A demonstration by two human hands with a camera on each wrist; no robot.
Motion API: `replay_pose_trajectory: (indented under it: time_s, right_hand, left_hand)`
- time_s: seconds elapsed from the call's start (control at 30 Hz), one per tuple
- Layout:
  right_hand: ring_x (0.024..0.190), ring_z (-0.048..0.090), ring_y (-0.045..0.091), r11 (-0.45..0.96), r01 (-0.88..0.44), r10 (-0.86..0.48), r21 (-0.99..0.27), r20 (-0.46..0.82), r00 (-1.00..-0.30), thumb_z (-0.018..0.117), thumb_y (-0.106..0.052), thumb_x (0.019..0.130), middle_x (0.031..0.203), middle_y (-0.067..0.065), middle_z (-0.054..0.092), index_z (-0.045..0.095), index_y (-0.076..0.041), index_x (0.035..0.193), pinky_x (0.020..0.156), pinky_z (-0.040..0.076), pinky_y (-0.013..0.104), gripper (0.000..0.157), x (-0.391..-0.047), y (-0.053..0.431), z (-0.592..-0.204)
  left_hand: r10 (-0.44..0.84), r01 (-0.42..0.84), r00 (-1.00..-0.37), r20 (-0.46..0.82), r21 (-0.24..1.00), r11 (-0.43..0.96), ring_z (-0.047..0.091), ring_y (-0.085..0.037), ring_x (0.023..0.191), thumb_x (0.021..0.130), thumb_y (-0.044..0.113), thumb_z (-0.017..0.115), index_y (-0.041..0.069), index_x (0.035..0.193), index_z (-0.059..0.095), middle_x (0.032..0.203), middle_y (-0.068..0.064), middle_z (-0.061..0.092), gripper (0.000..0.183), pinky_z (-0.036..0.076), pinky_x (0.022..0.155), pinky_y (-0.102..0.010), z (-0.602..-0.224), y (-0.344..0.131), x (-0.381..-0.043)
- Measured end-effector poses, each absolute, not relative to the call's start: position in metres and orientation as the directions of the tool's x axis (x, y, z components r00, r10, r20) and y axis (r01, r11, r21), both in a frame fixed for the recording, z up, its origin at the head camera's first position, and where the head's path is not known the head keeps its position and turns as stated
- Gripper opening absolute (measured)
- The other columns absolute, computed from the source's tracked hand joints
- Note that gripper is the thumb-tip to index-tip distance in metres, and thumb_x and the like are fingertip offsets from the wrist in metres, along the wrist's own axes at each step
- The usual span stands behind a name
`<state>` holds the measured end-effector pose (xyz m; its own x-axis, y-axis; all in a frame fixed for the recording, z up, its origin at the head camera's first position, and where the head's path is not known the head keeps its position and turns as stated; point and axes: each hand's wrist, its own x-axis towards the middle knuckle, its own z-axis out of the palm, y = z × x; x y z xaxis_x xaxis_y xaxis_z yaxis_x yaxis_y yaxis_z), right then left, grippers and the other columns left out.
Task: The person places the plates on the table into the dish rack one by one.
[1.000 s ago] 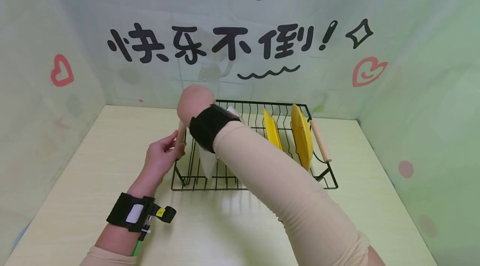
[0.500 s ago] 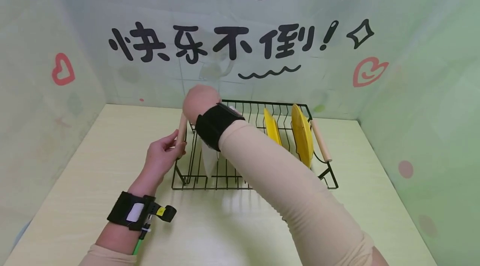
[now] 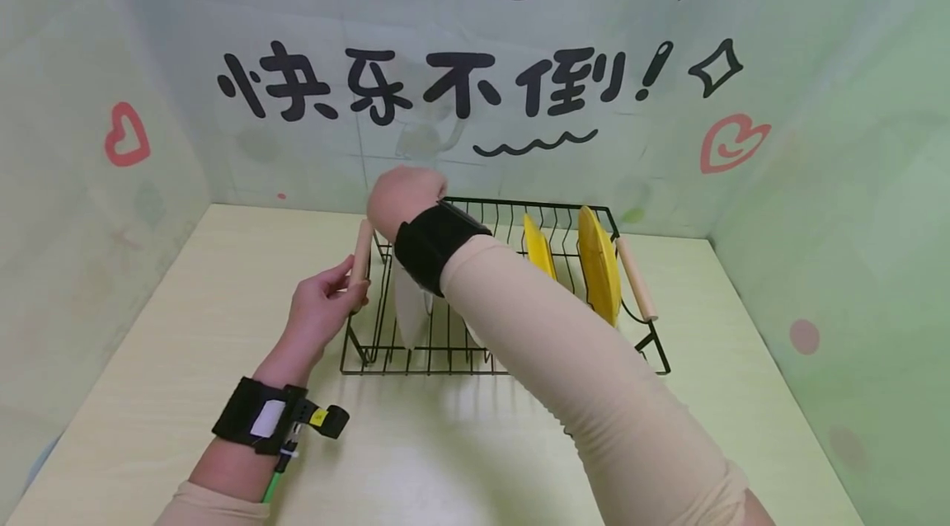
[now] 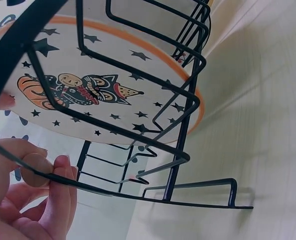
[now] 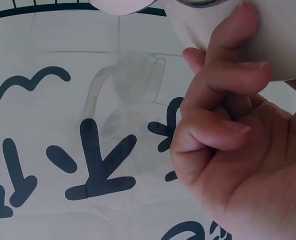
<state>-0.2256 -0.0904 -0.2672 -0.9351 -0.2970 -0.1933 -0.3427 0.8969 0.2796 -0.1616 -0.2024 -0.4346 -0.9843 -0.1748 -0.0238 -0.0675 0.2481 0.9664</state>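
Note:
In the head view my left hand (image 3: 321, 307) holds the light wooden handle (image 3: 361, 255) at the left end of a black wire dish rack (image 3: 445, 373). The handle's round end shows between thumb and fingers in the left wrist view. A white plate (image 3: 410, 312) stands on edge in the rack's left part. Its face, seen from the left wrist, has an orange rim, dark stars and a costumed cat (image 4: 105, 90). Above it is my right hand (image 3: 406, 200); in the right wrist view its curled fingers grip a white plate's edge (image 5: 287, 45).
Two yellow plates, a nearer-middle one (image 3: 539, 247) and a larger one (image 3: 599, 266), stand in the rack's right part. The right wooden handle (image 3: 636, 279) lies beyond them. Behind is a printed backdrop (image 3: 297, 163); the pale table (image 3: 416, 460) extends in front.
My right hand and forearm have shifted slightly right, and the wrist has turned a little. The white plate below it has moved slightly. The left hand keeps its hold on the handle.

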Motion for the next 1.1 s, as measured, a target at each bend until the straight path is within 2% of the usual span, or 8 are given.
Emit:
replay_pose_trajectory:
  time_s: [0.17, 0.3, 0.43, 0.5, 0.67, 0.87, 1.1]
  right_hand:
    - [0.056, 0.02, 0.012, 0.878, -0.383, -0.336, 0.285, -0.203, -0.92, 0.04, -0.03, 0.097, 0.068, -0.004, 0.023, 0.054, -0.022, 0.076, 0.049, 0.016, 0.027, 0.027, -0.226, -0.093, -0.268]
    - [0.06, 0.035, 0.01, 0.881, -0.404, -0.361, 0.245, -0.202, -0.91, 0.042, -0.033, 0.097, 0.072, -0.006, 0.039, 0.064, -0.023, 0.09, 0.05, 0.024, 0.026, 0.025, -0.225, -0.097, -0.272]
    - [0.065, 0.043, 0.01, 0.889, -0.409, -0.371, 0.208, -0.198, -0.907, 0.041, -0.035, 0.097, 0.077, -0.007, 0.048, 0.066, -0.023, 0.093, 0.052, 0.027, 0.027, 0.028, -0.225, -0.101, -0.276]
    - [0.064, 0.043, 0.009, 0.892, -0.411, -0.378, 0.186, -0.191, -0.906, 0.04, -0.035, 0.097, 0.076, -0.007, 0.048, 0.066, -0.023, 0.09, 0.051, 0.026, 0.026, 0.029, -0.224, -0.103, -0.277]
    - [0.064, 0.048, 0.01, 0.891, -0.432, -0.41, 0.14, -0.161, -0.898, 0.043, -0.036, 0.096, 0.075, -0.007, 0.054, 0.067, -0.022, 0.083, 0.051, 0.035, 0.026, 0.03, -0.22, -0.108, -0.282]
    - [0.065, 0.05, 0.009, 0.874, -0.46, -0.438, 0.157, -0.156, -0.885, 0.044, -0.036, 0.096, 0.075, -0.007, 0.055, 0.065, -0.022, 0.081, 0.053, 0.039, 0.028, 0.029, -0.22, -0.111, -0.287]
    - [0.067, 0.05, 0.01, 0.874, -0.473, -0.455, 0.113, -0.151, -0.878, 0.044, -0.037, 0.096, 0.077, -0.006, 0.057, 0.065, -0.021, 0.082, 0.056, 0.042, 0.031, 0.029, -0.221, -0.112, -0.29]
  left_hand:
    - [-0.176, -0.05, -0.984, -0.004, 0.964, 0.261, 0.064, -0.01, 0.081, 0.091, 0.024, 0.06, 0.011, 0.143, 0.038, 0.112, -0.019, 0.059, 0.058, 0.042, 0.091, -0.039, -0.434, -0.203, -0.161]
    - [-0.172, -0.047, -0.985, 0.0, 0.962, 0.269, 0.064, -0.011, 0.083, 0.091, 0.025, 0.06, 0.01, 0.143, 0.039, 0.113, -0.019, 0.06, 0.058, 0.041, 0.093, -0.04, -0.434, -0.204, -0.161]
    - [-0.161, -0.05, -0.987, -0.003, 0.958, 0.283, 0.064, -0.014, 0.086, 0.092, 0.026, 0.058, 0.01, 0.144, 0.037, 0.116, -0.019, 0.059, 0.058, 0.041, 0.094, -0.04, -0.433, -0.204, -0.16]
    - [-0.164, -0.059, -0.986, -0.012, 0.957, 0.284, 0.063, -0.016, 0.09, 0.092, 0.026, 0.057, 0.01, 0.144, 0.037, 0.119, -0.019, 0.058, 0.057, 0.043, 0.091, -0.038, -0.433, -0.203, -0.16]
    - [-0.185, -0.094, -0.982, -0.04, 0.952, 0.292, 0.059, -0.021, 0.098, 0.093, 0.025, 0.056, 0.013, 0.143, 0.04, 0.123, -0.017, 0.055, 0.053, 0.047, 0.086, -0.034, -0.433, -0.202, -0.161]
    - [-0.184, -0.08, -0.983, -0.02, 0.942, 0.326, 0.058, -0.023, 0.099, 0.094, 0.026, 0.055, 0.011, 0.142, 0.042, 0.122, -0.017, 0.056, 0.052, 0.048, 0.084, -0.035, -0.434, -0.201, -0.161]
    - [-0.191, -0.082, -0.981, -0.023, 0.947, 0.31, 0.058, -0.022, 0.097, 0.094, 0.023, 0.054, 0.01, 0.141, 0.044, 0.122, -0.016, 0.056, 0.05, 0.048, 0.082, -0.033, -0.437, -0.203, -0.16]
